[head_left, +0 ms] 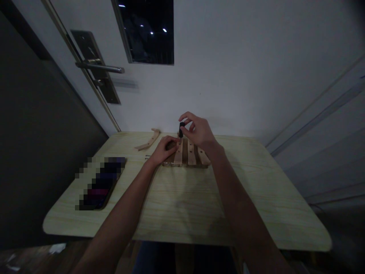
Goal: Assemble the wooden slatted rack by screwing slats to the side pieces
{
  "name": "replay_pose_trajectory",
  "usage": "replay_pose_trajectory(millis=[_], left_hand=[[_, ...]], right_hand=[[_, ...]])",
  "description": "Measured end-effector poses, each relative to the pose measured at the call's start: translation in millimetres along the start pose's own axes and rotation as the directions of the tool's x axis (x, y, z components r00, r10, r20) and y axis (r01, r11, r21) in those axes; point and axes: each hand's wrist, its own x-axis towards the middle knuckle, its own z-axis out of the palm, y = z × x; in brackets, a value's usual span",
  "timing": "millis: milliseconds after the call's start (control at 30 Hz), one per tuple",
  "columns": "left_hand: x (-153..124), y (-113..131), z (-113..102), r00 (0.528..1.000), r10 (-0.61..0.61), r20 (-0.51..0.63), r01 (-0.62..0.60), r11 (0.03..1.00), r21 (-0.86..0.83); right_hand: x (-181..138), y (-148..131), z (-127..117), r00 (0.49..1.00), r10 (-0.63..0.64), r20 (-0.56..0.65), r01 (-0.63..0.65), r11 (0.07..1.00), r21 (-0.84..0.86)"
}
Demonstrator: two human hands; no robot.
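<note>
My right hand [199, 131] pinches the black handle of a short screwdriver [181, 129], held upright with its tip down at a pale wooden strip [178, 154]. Closed against that strip, my left hand [164, 150] steadies it, fingertips close to the screwdriver's tip. Under the strip lies a brown wooden board [185, 152]. Two similar strips with dark holes rest on it to the right, one in the middle [191, 154] and one by my right wrist [203, 158]. Whether a screw sits under the tip is too small to tell.
A loose, bent wooden piece [148, 142] lies at the back left of the table [182, 213]. Small metal screws [147, 156] are beside my left hand. A phone [104, 184] lies at the left. Behind the table stands a white door with a metal handle [99, 67].
</note>
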Motion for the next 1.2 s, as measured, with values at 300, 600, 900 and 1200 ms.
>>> replay_pose_trajectory(millis=[300, 600, 900, 1200], left_hand=[[0.2, 1.2, -1.0, 1.000, -0.017, 0.011, 0.017, 1.000, -0.017], [0.4, 1.0, -0.8, 1.000, -0.010, 0.016, 0.010, 1.000, 0.001], [0.1, 0.4, -0.4, 1.000, 0.002, 0.013, -0.002, 1.000, 0.000], [0.3, 0.2, -0.8, 1.000, 0.003, 0.012, -0.003, 1.000, -0.003]], right_hand=[[1.1, 2.3, 0.6, 0.998, 0.058, -0.036, -0.060, 0.997, -0.050], [2.6, 2.0, 1.6, 1.000, 0.023, -0.006, -0.023, 0.995, -0.093], [2.6, 9.5, 6.9, 0.999, -0.019, 0.036, 0.022, 0.995, -0.094], [2.4, 4.1, 5.9, 1.000, -0.031, 0.001, 0.031, 0.994, -0.106]])
